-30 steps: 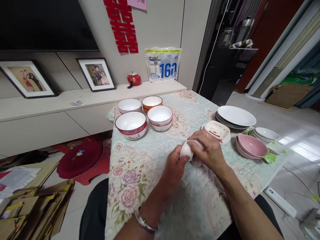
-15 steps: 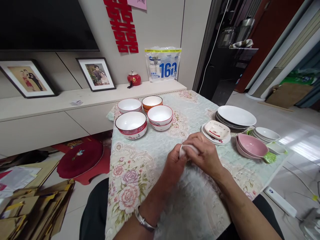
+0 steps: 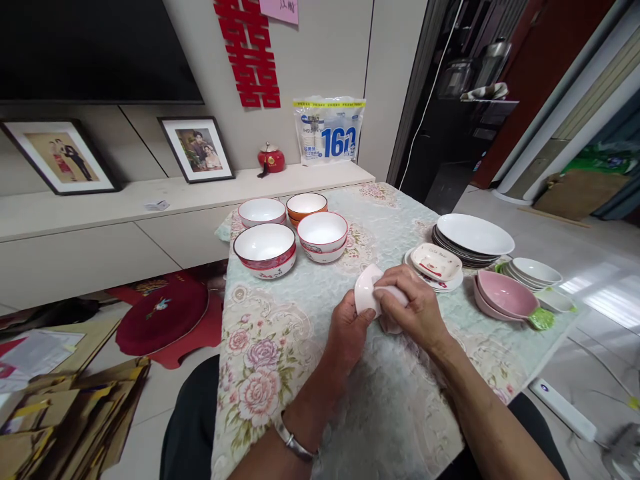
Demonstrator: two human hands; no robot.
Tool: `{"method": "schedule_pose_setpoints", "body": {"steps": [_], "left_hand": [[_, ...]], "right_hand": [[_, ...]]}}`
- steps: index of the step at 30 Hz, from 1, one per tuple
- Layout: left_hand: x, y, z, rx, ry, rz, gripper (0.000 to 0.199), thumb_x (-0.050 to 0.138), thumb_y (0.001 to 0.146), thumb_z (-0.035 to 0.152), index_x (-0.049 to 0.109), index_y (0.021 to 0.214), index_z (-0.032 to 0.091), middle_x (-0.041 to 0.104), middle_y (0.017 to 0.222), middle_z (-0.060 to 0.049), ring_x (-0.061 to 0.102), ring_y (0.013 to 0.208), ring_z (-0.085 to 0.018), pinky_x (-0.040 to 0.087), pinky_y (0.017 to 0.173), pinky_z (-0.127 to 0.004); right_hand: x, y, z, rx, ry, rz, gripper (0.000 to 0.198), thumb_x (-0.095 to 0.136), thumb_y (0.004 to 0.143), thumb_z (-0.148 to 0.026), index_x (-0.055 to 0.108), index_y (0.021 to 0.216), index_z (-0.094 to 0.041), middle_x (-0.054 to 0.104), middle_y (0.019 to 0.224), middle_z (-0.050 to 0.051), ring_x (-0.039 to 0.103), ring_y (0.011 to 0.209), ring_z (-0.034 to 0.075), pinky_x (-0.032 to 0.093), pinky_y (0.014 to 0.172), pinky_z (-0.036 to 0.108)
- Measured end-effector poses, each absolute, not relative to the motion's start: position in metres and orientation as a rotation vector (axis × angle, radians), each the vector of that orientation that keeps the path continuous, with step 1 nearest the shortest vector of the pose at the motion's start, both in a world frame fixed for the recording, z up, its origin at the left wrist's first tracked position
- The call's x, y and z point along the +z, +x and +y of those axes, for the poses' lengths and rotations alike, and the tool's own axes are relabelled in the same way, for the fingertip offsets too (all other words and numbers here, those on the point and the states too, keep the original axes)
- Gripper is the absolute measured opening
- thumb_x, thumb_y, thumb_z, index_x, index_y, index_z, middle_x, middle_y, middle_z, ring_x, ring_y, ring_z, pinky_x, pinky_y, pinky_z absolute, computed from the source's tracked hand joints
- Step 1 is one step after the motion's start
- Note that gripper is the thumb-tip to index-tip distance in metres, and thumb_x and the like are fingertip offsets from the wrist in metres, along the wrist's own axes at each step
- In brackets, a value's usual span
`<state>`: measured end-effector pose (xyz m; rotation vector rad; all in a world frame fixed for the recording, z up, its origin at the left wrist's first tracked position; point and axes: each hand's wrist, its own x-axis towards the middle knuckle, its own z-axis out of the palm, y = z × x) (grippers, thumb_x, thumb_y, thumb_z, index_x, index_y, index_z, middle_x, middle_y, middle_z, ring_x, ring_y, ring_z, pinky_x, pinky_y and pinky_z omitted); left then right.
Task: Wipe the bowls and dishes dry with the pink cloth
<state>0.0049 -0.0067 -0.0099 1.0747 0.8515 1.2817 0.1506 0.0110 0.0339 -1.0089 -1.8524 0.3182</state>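
Observation:
My left hand (image 3: 349, 327) is closed on the edge of a small, glossy, pale pink-white dish (image 3: 365, 291), tilted up above the table, its thumb on the near face. My right hand (image 3: 415, 303) is wrapped round a pale, soft-looking cloth (image 3: 390, 325), pressed against the dish's right side. The fingers hide much of both, so the dish's full shape cannot be made out. Just beyond my right hand lie small plates (image 3: 447, 285) topped by a square dish (image 3: 434, 261) with a bear design.
Stacked bowls (image 3: 265, 247) stand at the table's back left. To the right are large white plates (image 3: 475, 233), pink leaf-shaped bowls (image 3: 507, 293) and small white-green bowls (image 3: 537, 270). A flowered cloth (image 3: 280, 320) covers the table. A red stool (image 3: 165, 320) stands at left.
The dish has turned upward and more of its face shows between my hands. My right hand has shifted slightly right, so the hands are a little further apart.

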Motion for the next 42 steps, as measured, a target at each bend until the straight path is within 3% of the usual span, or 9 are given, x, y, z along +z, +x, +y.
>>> {"method": "schedule_pose_setpoints", "body": {"steps": [4, 13, 20, 24, 28, 30, 35, 39, 42], "left_hand": [[-0.005, 0.003, -0.007, 1.296, 0.963, 0.790, 0.036, 0.072, 0.075, 0.027, 0.065, 0.108, 0.015, 0.072, 0.101, -0.005, 0.063, 0.098, -0.024, 0.047, 0.089, -0.033], [-0.004, 0.005, -0.007, 1.284, 0.995, 0.875, 0.033, 0.070, 0.071, 0.023, 0.067, 0.102, 0.014, 0.072, 0.087, -0.004, 0.063, 0.083, -0.022, 0.047, 0.080, -0.032], [0.005, 0.002, -0.010, 1.293, 1.036, 0.913, 0.023, 0.065, 0.072, 0.019, 0.066, 0.095, 0.016, 0.070, 0.089, -0.003, 0.061, 0.089, -0.022, 0.047, 0.080, -0.031], [0.002, 0.000, -0.010, 1.218, 1.173, 0.922, 0.018, 0.064, 0.075, 0.022, 0.064, 0.092, 0.017, 0.066, 0.083, -0.001, 0.058, 0.078, -0.019, 0.045, 0.075, -0.031], [0.001, -0.001, -0.012, 1.091, 1.405, 1.053, 0.006, 0.063, 0.075, 0.021, 0.062, 0.081, 0.020, 0.059, 0.070, 0.002, 0.052, 0.070, -0.018, 0.041, 0.069, -0.029], [0.002, -0.002, -0.013, 1.072, 1.431, 1.056, 0.007, 0.061, 0.078, 0.022, 0.061, 0.084, 0.020, 0.058, 0.071, 0.002, 0.051, 0.070, -0.017, 0.041, 0.068, -0.029], [-0.004, 0.000, -0.008, 1.086, 1.393, 0.994, 0.024, 0.061, 0.076, 0.021, 0.058, 0.099, 0.017, 0.061, 0.087, -0.001, 0.052, 0.081, -0.018, 0.041, 0.076, -0.029], [-0.011, 0.001, -0.006, 1.053, 1.432, 1.002, 0.005, 0.054, 0.079, 0.023, 0.056, 0.080, 0.018, 0.047, 0.069, 0.004, 0.042, 0.068, -0.014, 0.034, 0.066, -0.027], [-0.009, 0.001, -0.008, 1.066, 1.463, 1.005, 0.012, 0.054, 0.082, 0.027, 0.051, 0.073, 0.020, 0.041, 0.066, 0.005, 0.037, 0.066, -0.014, 0.030, 0.063, -0.027]], "right_hand": [[0.041, 0.144, 0.004, 0.366, -0.875, -2.038, 0.009, 0.062, 0.089, -0.017, 0.070, 0.091, -0.021, 0.061, 0.094, 0.006, 0.062, 0.089, 0.019, 0.049, 0.078, 0.032], [0.030, 0.158, 0.020, 0.361, -1.072, -1.735, 0.005, 0.064, 0.089, -0.021, 0.068, 0.088, -0.021, 0.066, 0.086, 0.004, 0.063, 0.083, 0.020, 0.049, 0.078, 0.035], [0.044, 0.133, -0.006, 0.307, -0.882, -2.118, 0.013, 0.058, 0.090, -0.013, 0.069, 0.089, -0.021, 0.062, 0.092, 0.006, 0.061, 0.085, 0.018, 0.048, 0.073, 0.031], [0.043, 0.149, 0.006, 0.313, -0.945, -1.926, 0.010, 0.060, 0.091, -0.019, 0.069, 0.094, -0.022, 0.065, 0.094, 0.006, 0.062, 0.093, 0.021, 0.050, 0.082, 0.034], [0.039, 0.173, 0.022, 0.406, -1.026, -1.927, 0.023, 0.054, 0.094, -0.024, 0.070, 0.110, -0.023, 0.070, 0.113, 0.008, 0.064, 0.107, 0.023, 0.047, 0.095, 0.038], [0.038, 0.181, 0.026, 0.478, -1.075, -1.947, 0.025, 0.052, 0.095, -0.028, 0.071, 0.111, -0.023, 0.071, 0.115, 0.007, 0.064, 0.108, 0.024, 0.047, 0.096, 0.038], [0.030, 0.189, 0.032, 0.536, -1.305, -1.728, 0.028, 0.052, 0.092, -0.037, 0.074, 0.100, -0.021, 0.073, 0.097, 0.007, 0.066, 0.094, 0.025, 0.048, 0.087, 0.039], [0.025, 0.189, 0.034, 0.504, -1.329, -1.645, 0.029, 0.055, 0.091, -0.038, 0.076, 0.099, -0.020, 0.069, 0.099, 0.008, 0.063, 0.099, 0.026, 0.047, 0.089, 0.040], [0.028, 0.184, 0.030, 0.360, -1.282, -1.662, 0.026, 0.057, 0.091, -0.034, 0.077, 0.102, -0.021, 0.064, 0.097, 0.008, 0.061, 0.096, 0.024, 0.048, 0.085, 0.039]]}}
